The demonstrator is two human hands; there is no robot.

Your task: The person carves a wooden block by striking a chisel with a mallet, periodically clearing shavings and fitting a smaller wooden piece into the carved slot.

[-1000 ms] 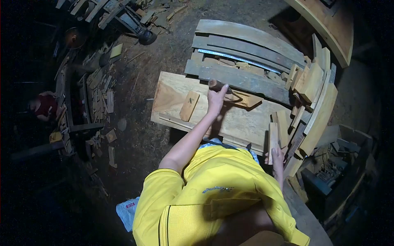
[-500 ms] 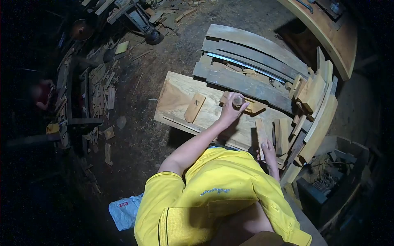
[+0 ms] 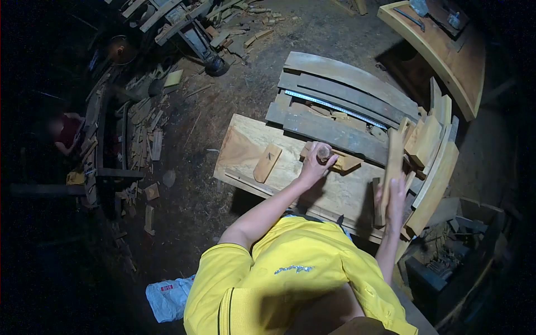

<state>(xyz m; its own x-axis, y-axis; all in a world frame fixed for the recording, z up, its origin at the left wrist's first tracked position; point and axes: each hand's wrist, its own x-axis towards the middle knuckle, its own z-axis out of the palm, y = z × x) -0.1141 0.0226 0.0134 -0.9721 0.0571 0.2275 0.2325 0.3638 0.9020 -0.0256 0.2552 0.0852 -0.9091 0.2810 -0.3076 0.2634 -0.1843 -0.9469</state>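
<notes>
My left hand (image 3: 314, 167) is closed around an upright round wooden handle (image 3: 324, 152), seen end-on, so what is below it is hidden. Beneath and beside that hand lies a short wooden block (image 3: 347, 162) on the light wooden workbench (image 3: 237, 142). Toward the right end of the bench, my right hand (image 3: 396, 196) grips a pale wooden strip (image 3: 395, 153), its long side pointing away from me. Close by that hand stands another short wooden piece (image 3: 378, 204). A flat wooden piece with a dark mark (image 3: 268, 163) rests at the bench's left.
Grey boards (image 3: 329, 134) and a metal ruler (image 3: 335, 108) lie along the far side. Stacked timber (image 3: 432, 167) lines the right end. A second table (image 3: 452, 61) stands behind right. Wood scraps (image 3: 148, 134) litter the floor; a person (image 3: 71, 131) is at far left.
My right hand has carried the wooden strip to the right and away from my body. My left hand keeps its hold on the round handle. The view has shifted slightly.
</notes>
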